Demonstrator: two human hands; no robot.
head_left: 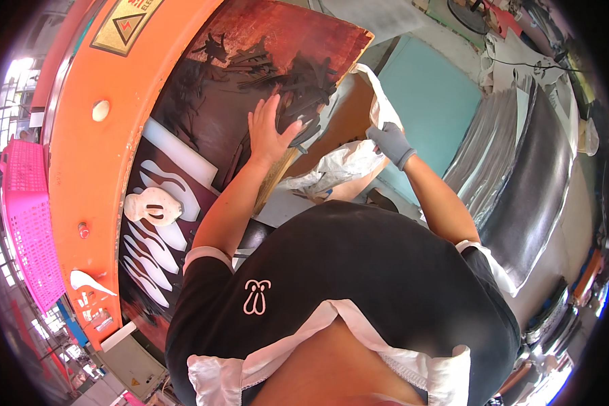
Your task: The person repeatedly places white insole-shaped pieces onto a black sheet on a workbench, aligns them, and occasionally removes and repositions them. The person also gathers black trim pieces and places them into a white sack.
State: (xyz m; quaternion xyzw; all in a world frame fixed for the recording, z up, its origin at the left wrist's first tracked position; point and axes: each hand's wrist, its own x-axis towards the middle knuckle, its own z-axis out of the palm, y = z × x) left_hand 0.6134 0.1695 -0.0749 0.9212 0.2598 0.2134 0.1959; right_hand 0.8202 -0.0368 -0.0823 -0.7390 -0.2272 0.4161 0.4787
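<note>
Right hand (390,143): gloved, fingertips hidden in white bag (345,166) folds. Bag contents not visible. Lower-left background blurred.

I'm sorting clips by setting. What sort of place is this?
Probably a factory cutting floor: an orange machine, black cut scraps under the left hand, stacked sheet material. The gloved right hand holds a white bag.

The left hand (271,132) lies on the board (277,40), against a heap of offcut scraps (298,81). To its right, off the board's edge, the right hand (389,142) grips the rim of a sack (338,166). The machine frame (81,169) stands left of the board, a crate (30,216) beyond it.
</note>
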